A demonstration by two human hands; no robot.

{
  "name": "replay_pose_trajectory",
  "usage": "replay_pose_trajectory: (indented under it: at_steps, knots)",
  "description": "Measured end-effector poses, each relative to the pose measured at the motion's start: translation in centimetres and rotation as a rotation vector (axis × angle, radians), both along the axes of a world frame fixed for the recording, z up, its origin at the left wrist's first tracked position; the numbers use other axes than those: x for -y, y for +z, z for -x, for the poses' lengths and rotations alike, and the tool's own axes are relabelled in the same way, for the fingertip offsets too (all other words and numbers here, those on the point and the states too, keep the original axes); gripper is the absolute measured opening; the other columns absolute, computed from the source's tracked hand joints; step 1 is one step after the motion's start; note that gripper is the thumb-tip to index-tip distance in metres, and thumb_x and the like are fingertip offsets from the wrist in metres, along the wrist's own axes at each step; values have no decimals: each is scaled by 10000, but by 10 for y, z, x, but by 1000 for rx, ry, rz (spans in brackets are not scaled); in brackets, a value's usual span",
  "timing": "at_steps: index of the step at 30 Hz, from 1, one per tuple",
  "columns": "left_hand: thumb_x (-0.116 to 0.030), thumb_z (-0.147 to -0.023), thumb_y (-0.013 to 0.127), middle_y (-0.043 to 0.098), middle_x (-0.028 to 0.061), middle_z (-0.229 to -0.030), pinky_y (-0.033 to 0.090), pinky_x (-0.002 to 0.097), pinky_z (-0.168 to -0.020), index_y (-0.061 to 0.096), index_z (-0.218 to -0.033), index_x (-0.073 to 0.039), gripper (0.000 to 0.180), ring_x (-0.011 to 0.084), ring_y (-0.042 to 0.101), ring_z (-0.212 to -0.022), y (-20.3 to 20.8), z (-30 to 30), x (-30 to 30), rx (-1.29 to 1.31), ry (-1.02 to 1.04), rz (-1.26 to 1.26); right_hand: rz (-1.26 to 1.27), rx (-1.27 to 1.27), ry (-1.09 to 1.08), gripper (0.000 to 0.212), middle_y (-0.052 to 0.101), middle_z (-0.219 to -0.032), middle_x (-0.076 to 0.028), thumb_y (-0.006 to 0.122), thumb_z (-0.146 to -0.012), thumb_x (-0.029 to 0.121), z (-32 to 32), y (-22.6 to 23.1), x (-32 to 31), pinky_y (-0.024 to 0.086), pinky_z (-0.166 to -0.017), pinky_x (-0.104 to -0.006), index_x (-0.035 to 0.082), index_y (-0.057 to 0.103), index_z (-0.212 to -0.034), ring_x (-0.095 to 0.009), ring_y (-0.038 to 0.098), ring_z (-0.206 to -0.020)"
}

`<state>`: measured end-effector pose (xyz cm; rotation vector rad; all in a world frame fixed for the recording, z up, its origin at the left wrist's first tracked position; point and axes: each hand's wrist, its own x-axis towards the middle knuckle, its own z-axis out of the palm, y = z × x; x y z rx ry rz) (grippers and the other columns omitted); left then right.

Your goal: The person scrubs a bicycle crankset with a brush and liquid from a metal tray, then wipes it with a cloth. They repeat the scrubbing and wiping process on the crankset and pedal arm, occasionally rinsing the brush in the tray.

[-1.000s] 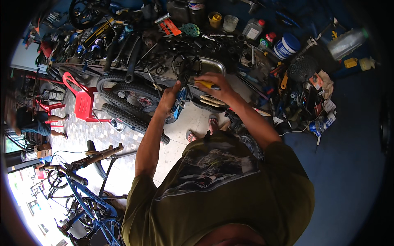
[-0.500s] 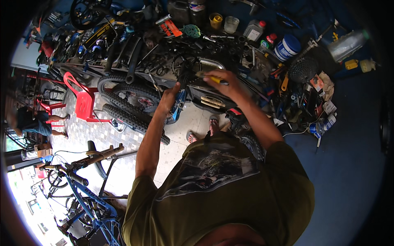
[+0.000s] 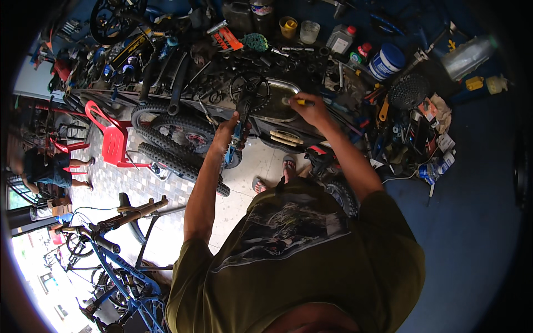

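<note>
1. The left hand (image 3: pixel 226 132) is closed around the dark metal crank arm (image 3: pixel 242 114), just left of the oval silver metal tray (image 3: pixel 277 105) on the cluttered workbench; a second ago it sat slightly lower and further left.
2. The right hand (image 3: pixel 311 110) pinches a small yellow-handled tool (image 3: pixel 300 102), tip over the tray; it has crept up over the tray's right rim.
3. The black toothed chainring (image 3: pixel 250 89) lies at the tray's left edge, joined to the crank arm.
4. Both hands seem to be closing in on fine work at the tray.
5. Well left of the tray stands a red plastic chair (image 3: pixel 111 139).
</note>
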<state>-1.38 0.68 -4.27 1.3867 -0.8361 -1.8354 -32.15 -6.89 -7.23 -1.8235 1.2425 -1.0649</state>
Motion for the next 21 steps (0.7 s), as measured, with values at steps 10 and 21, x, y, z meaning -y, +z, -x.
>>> replay_pose_trajectory:
  at_steps: [10,21]
  knots:
    - [-606,-1021,471,562,142,-733,430,374,-740,619,-910,106,736,189,450,-750,-6,20,2,522,32,338,-343,325,-86,296,638,-675,-21,655,-1000,315,-65,34,-1,490,-505,-261,31,626,-922,-93,621,-561]
    - [-586,-1022,485,551,146,-718,432,382,-743,610,-900,110,718,178,440,-754,-4,22,-2,536,50,279,-49,82,33,293,676,-754,-73,701,-961,312,-64,42,-10,508,-660,-305,19,687,-975,-152,663,-709]
